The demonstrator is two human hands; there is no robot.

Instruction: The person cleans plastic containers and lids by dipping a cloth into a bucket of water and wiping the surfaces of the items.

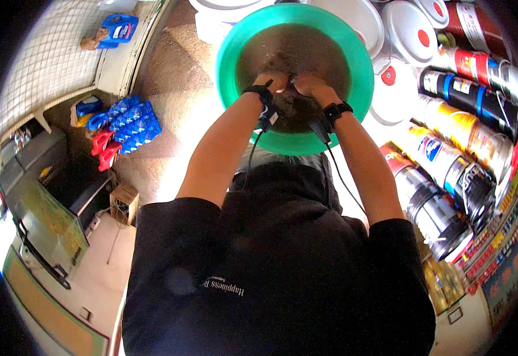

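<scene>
Before me is a round green plastic basin (360,84) with murky brown water (294,44) in it. My left hand (277,82) and my right hand (309,85) are close together over the middle of the water, both with curled fingers. A dark wet patch (297,107) shows just below them; whether it is a cloth or only stirred water is unclear. What lies between the fingers is hidden. Each wrist wears a black strap with a small device, and a black cable (341,171) trails back from the right one.
White lidded buckets (408,33) crowd the basin's far and right sides. Stacked oil or paint pails (437,151) line the right. On the left floor stand blue packs (136,124) with red bottles (103,142). A blue jug (119,30) sits on a ledge, near a wooden box (124,202).
</scene>
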